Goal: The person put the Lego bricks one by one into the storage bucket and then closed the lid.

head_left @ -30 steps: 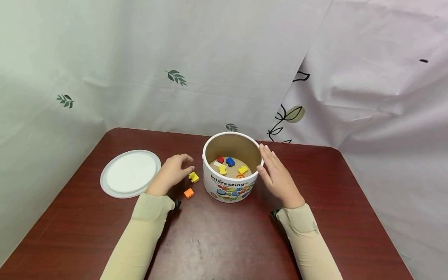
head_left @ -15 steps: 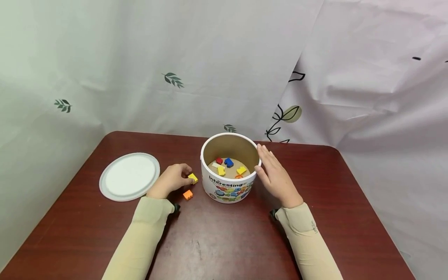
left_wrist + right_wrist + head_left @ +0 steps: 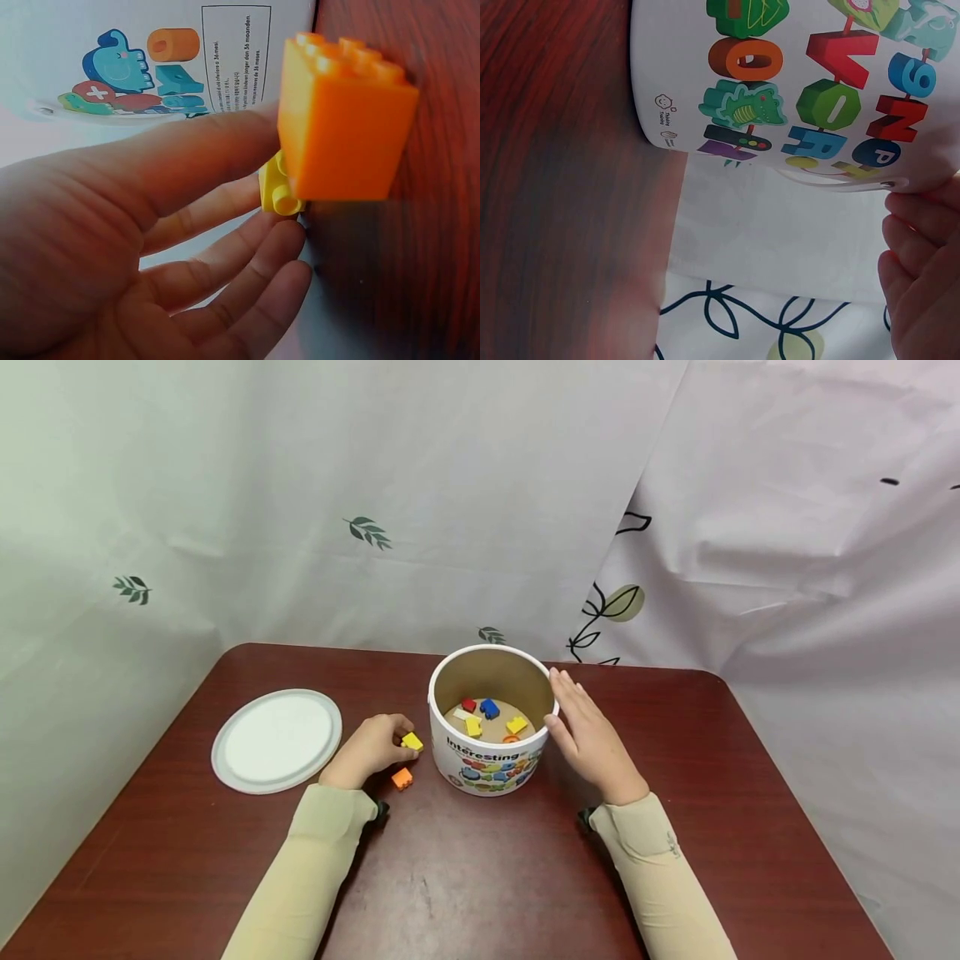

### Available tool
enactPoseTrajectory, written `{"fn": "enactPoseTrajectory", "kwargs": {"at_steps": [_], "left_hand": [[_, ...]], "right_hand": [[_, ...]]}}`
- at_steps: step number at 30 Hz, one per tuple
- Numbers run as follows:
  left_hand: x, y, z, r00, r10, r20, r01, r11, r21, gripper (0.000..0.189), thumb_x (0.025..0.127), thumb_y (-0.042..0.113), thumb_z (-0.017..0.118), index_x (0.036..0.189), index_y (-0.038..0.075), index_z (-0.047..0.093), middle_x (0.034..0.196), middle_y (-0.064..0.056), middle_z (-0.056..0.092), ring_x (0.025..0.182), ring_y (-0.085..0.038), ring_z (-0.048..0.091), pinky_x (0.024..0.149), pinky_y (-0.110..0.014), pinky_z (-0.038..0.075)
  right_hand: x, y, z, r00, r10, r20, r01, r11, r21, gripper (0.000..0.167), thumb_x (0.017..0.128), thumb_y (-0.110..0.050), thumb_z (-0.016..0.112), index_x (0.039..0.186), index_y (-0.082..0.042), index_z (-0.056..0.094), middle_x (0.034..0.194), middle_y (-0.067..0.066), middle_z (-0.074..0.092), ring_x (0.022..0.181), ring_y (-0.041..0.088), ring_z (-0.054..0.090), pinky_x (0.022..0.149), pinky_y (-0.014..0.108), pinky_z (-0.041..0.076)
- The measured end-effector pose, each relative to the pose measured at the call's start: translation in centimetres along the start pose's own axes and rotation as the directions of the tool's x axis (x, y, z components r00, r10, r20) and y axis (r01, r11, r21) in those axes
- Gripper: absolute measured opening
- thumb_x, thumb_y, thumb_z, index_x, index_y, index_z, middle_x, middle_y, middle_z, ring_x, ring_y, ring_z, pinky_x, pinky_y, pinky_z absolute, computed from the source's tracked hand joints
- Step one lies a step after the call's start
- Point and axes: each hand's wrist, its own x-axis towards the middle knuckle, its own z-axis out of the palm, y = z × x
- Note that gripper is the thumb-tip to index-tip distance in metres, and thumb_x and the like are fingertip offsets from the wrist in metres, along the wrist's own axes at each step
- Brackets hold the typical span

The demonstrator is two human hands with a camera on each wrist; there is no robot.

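My left hand point(image 3: 372, 747) pinches a yellow toy brick point(image 3: 412, 742) between thumb and fingers, beside a white printed bucket point(image 3: 480, 768). In the left wrist view the yellow brick point(image 3: 279, 187) is partly hidden behind the thumb and an orange brick point(image 3: 349, 127). That orange brick point(image 3: 402, 778) lies on the table just in front of the left hand. My right hand point(image 3: 596, 743) rests against the bucket's right side with its fingers extended; in the right wrist view its fingertips touch the bucket's wall point(image 3: 705, 97). Inside the bucket lie several bricks, among them a blue brick point(image 3: 490, 709) and a red brick point(image 3: 468, 704).
A round white lid point(image 3: 277, 741) lies on the left of the dark red table point(image 3: 480, 877). A pale curtain point(image 3: 450, 485) with leaf prints hangs behind the table's far edge.
My left hand has come down to the yellow brick beside the bucket and closed its thumb and fingers on it. My right hand stays at the bucket's side.
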Motion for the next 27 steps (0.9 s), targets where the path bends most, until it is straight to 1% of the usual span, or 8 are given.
{"fn": "enactPoseTrajectory", "kwargs": {"at_steps": [4, 12, 19, 24, 27], "left_hand": [[0.01, -0.04, 0.07, 1.0, 0.011, -0.003, -0.011, 1.0, -0.003, 0.036, 0.082, 0.008, 0.082, 0.113, -0.004, 0.069, 0.097, -0.012, 0.07, 0.091, -0.027, 0.065, 0.086, -0.044, 0.055], [0.11, -0.11, 0.09, 1.0, 0.012, 0.002, -0.012, 1.0, 0.001, 0.033, 0.083, 0.009, 0.081, 0.112, -0.003, 0.069, 0.097, -0.012, 0.07, 0.091, -0.026, 0.065, 0.085, -0.044, 0.055], [0.13, -0.08, 0.04, 1.0, 0.01, -0.002, -0.01, 1.0, 0.0, 0.034, 0.086, 0.012, 0.079, 0.114, -0.003, 0.068, 0.102, -0.015, 0.07, 0.097, -0.029, 0.066, 0.089, -0.045, 0.055], [0.11, -0.04, -0.27, 1.0, 0.011, -0.024, -0.011, 1.0, -0.009, 0.035, 0.089, 0.017, 0.077, 0.117, -0.003, 0.067, 0.106, -0.015, 0.07, 0.1, -0.03, 0.066, 0.09, -0.047, 0.055], [0.07, 0.07, -0.51, 0.998, 0.02, -0.051, -0.022, 0.999, -0.039, 0.036, 0.091, 0.021, 0.076, 0.118, -0.002, 0.067, 0.105, -0.014, 0.07, 0.099, -0.029, 0.066, 0.089, -0.047, 0.055]], "right_hand": [[0.0, 0.03, 0.03, 1.0, 0.0, 0.003, 0.0, 1.0, -0.007, 0.065, 0.104, -0.027, 0.055, 0.158, -0.002, 0.03, 0.163, 0.012, 0.031, 0.152, 0.027, 0.027, 0.126, 0.038, 0.016], [0.08, -0.06, 0.04, 1.0, -0.001, -0.005, 0.001, 1.0, 0.0, 0.065, 0.102, -0.02, 0.058, 0.158, -0.001, 0.031, 0.163, 0.014, 0.032, 0.151, 0.029, 0.028, 0.126, 0.037, 0.015], [0.1, 0.0, 0.08, 1.0, -0.012, -0.012, 0.012, 1.0, -0.004, 0.064, 0.103, -0.024, 0.056, 0.158, -0.001, 0.031, 0.162, 0.015, 0.033, 0.151, 0.029, 0.029, 0.126, 0.037, 0.016], [0.12, 0.0, 0.08, 1.0, -0.013, -0.015, 0.013, 1.0, -0.002, 0.064, 0.103, -0.025, 0.056, 0.158, -0.001, 0.032, 0.162, 0.015, 0.034, 0.151, 0.029, 0.03, 0.126, 0.037, 0.016], [0.12, 0.01, 0.08, 1.0, -0.017, -0.019, 0.017, 1.0, -0.002, 0.064, 0.103, -0.025, 0.056, 0.157, 0.0, 0.032, 0.161, 0.016, 0.034, 0.151, 0.03, 0.03, 0.126, 0.037, 0.016]]}}
